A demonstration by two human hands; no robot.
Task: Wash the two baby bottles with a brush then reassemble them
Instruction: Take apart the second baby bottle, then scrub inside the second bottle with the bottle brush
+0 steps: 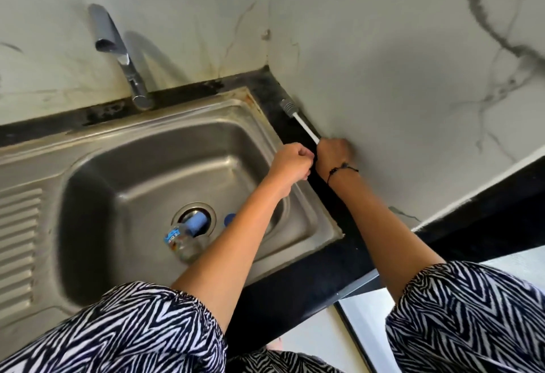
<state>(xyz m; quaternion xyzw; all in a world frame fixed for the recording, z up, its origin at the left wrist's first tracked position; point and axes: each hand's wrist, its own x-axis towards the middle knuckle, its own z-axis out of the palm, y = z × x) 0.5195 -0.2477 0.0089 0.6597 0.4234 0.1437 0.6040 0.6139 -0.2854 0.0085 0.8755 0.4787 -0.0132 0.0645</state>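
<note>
Sleeves (141,331): zebra-striped, nearest; both forearms reach forward
Sink (44,166): basin open at left; bottle (184,240) lies by drain
Left hand (290,163): fisted over right rim; contents unclear
Right hand (334,153): clamped on brush (298,117), over narrow black surface (298,284) against wall

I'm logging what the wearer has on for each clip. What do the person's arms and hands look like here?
Both forearms are bare from just above the elbow down. Each upper arm is covered by a loose sleeve in a black-and-white zigzag print, gathered at the cuff. The right hand has a thin dark beaded bracelet at the wrist. The left hand shows no bracelet, and no rings or gloves are visible.
</note>
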